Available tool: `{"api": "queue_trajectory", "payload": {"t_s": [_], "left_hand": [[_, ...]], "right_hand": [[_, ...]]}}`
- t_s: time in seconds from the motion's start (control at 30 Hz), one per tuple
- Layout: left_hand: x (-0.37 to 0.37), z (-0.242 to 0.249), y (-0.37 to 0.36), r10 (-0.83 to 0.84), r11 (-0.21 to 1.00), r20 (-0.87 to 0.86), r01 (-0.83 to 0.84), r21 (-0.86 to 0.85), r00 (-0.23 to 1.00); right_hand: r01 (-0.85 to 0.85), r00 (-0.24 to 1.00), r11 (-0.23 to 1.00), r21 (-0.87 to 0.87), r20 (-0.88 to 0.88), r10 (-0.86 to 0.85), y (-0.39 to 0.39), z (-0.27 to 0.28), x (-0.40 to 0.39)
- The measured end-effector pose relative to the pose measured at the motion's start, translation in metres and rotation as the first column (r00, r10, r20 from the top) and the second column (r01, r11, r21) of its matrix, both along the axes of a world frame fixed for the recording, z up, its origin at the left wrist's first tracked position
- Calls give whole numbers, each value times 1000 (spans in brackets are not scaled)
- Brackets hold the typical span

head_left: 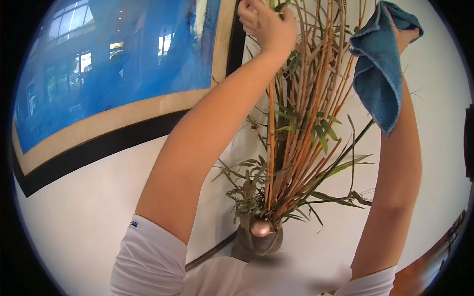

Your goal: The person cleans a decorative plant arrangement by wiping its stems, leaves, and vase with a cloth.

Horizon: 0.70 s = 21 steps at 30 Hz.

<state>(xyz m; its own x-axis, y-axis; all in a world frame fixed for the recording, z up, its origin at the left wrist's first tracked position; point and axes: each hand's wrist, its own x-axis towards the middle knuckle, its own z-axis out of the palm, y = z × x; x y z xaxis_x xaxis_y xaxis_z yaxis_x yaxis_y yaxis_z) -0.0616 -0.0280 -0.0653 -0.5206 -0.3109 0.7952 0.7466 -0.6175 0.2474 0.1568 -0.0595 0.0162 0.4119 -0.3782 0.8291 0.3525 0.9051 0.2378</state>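
Observation:
My left hand (270,27) is raised at the top of the view, next to the upper stems of a tall plant arrangement (296,123). Its fingers are curled, and a green leaf (281,6) shows between thumb and fingers; the frame's upper edge cuts off part of the grip. On the right, my right hand (406,37) holds up a blue cleaning cloth (377,64), which hangs in folds along the forearm. Bamboo-like canes and thin green leaves fill the space between both arms. The cloth hides most of the right fingers.
A large framed blue picture (123,64) with reflective glass hangs on the white wall at left, its dark frame close to my left forearm. The plant stands in a grey-brown pot (256,241) with a shiny copper-coloured ball (260,228) at its front.

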Motion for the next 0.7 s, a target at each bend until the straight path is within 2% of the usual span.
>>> {"api": "queue_trajectory", "payload": {"t_s": [0.03, 0.07, 0.17, 0.2, 0.23, 0.3, 0.33, 0.37, 0.4, 0.5, 0.6, 0.63, 0.67, 0.7], "left_hand": [[11, 2, -16, 124, 986, -62, -116, 116, 990], [24, -1, -41, 29, 984, -206, 9, 178, 978], [49, 10, -51, 56, 995, -457, -12, 100, 888], [56, 15, -61, -99, 993, -506, 50, -111, 857], [62, 22, -54, -141, 986, -474, 78, -150, 869], [70, 47, -35, -221, 965, -407, 136, -226, 886], [71, 53, -35, -315, 923, -361, 194, -332, 878], [69, 61, -37, -401, 867, -306, 251, -430, 863], [70, 67, -16, -394, 897, -293, 296, -328, 871], [69, 74, -15, -480, 845, -220, 379, -378, 849], [67, 85, 5, -466, 866, -219, 392, -309, 857], [67, 86, 11, -507, 852, -237, 440, -284, 829], [66, 86, 17, -544, 835, -256, 485, -260, 799], [66, 86, 19, -580, 814, -277, 531, -237, 766]], "right_hand": [[153, 988, 988, 29, 1, -153, 13, 2, 20], [115, 993, 980, -160, 32, -112, 15, -2, 32], [263, 965, 953, -150, 16, -263, 41, -1, 41], [219, 975, 961, -168, -7, -224, 45, -6, 39], [201, 980, 968, -151, 31, -198, 47, -7, 39], [281, 959, 943, -177, 8, -284, 48, -12, 34], [293, 956, 936, -196, 27, -293, 47, -17, 29], [214, 977, 945, -247, 41, -210, 44, -22, 23], [133, 991, 945, -298, 51, -124, 42, -27, 16], [-30, 998, 913, -407, 41, 51, 27, -34, -9], [-191, 969, 879, -437, 61, 241, -6, -41, -27], [-249, 947, 863, -439, 77, 313, -12, -44, -29], [-210, 967, 877, -431, 41, 252, 10, -33, -26], [-238, 959, 870, -432, 37, 281, 8, -32, -27]]}}
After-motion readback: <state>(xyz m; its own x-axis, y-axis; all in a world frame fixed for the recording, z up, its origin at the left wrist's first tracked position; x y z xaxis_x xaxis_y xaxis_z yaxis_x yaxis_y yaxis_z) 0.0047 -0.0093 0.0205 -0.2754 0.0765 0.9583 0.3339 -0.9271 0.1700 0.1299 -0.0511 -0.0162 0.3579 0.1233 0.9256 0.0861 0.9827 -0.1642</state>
